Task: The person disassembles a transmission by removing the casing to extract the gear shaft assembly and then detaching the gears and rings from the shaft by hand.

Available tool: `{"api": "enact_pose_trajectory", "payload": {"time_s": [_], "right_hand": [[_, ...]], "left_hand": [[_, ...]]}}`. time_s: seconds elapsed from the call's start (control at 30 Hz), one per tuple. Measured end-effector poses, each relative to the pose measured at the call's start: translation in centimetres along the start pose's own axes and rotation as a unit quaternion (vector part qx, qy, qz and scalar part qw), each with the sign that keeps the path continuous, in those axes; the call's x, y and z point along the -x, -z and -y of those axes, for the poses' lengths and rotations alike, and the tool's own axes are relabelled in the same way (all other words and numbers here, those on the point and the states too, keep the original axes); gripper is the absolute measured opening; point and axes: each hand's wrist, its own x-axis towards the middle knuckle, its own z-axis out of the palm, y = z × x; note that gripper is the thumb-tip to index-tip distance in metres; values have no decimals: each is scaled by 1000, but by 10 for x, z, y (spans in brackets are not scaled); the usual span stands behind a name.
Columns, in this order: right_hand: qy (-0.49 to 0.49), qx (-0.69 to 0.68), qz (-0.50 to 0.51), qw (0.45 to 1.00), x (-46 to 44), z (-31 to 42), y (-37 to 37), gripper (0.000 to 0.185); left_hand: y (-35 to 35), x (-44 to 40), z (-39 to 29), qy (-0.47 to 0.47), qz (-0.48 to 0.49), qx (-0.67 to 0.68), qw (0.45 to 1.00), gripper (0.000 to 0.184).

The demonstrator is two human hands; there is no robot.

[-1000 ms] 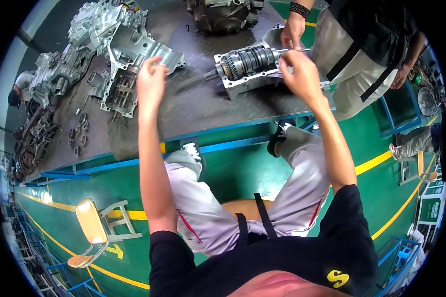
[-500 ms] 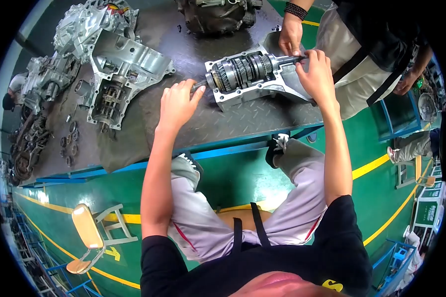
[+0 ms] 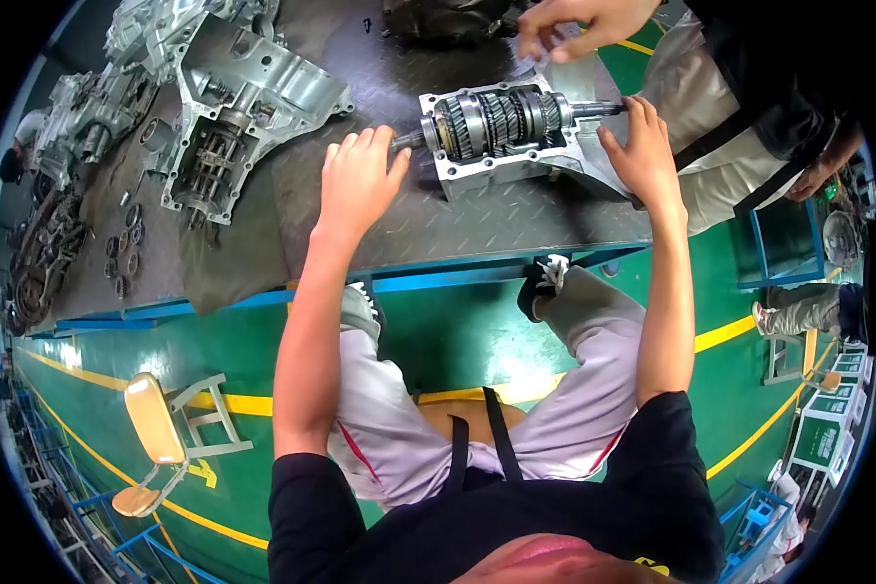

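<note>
A gearbox housing half (image 3: 492, 175) lies on the bench, and a gear shaft (image 3: 501, 122) carrying several toothed gears rests in it. My left hand (image 3: 360, 185) is closed around the shaft's left end, which sticks out of the housing. At the opposite end, my right hand (image 3: 645, 161) grips the thinner shaft tip between thumb and fingers. A co-worker's hand (image 3: 594, 24) hovers above the housing's far right side, fingers apart, touching nothing that I can see.
To the left sits another open housing (image 3: 219, 146) with a shaft inside. Bearing rings (image 3: 127, 248) and other gearbox parts (image 3: 83, 131) lie further left. A dark casing (image 3: 448, 19) stands at the back. A chair (image 3: 156, 419) is on the green floor.
The co-worker's hand has left the right shaft end and lifted up and away. My hands keep their places at both shaft ends. The view has shifted slightly.
</note>
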Motion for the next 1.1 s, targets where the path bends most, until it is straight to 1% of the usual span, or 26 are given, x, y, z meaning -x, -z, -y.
{"api": "enact_pose_trajectory", "payload": {"time_s": [0.1,0.17,0.23,0.33,0.43,0.77,0.83,0.97,1.03,1.07,1.1], "right_hand": [[9,4,-5,1000,0,-2,-3,59],[19,-4,-4,1000,0,-2,-1,58],[19,-3,-2,1000,-1,-3,-1,58],[20,7,-1,1000,0,1,1,56],[25,8,3,1000,0,0,0,57],[35,13,4,999,0,0,-1,58],[26,15,0,1000,-1,0,-3,61],[13,5,16,1000,-2,7,6,58],[31,65,39,997,-10,7,6,55],[35,66,42,996,-13,7,5,55],[75,73,1,995,-16,6,5,50]], "left_hand": [[2,1,4,-12,4,-1,1000,31],[9,1,10,21,42,12,999,33],[10,2,17,42,42,26,998,34],[14,3,19,101,66,50,991,28],[13,1,16,104,84,21,991,28],[15,-3,14,119,94,15,988,28],[17,-4,12,128,103,12,986,28],[14,-5,12,135,106,0,985,27],[13,-7,11,148,99,-15,984,28],[12,-7,11,153,100,-13,983,28],[11,-9,9,164,106,-27,980,29]]}}
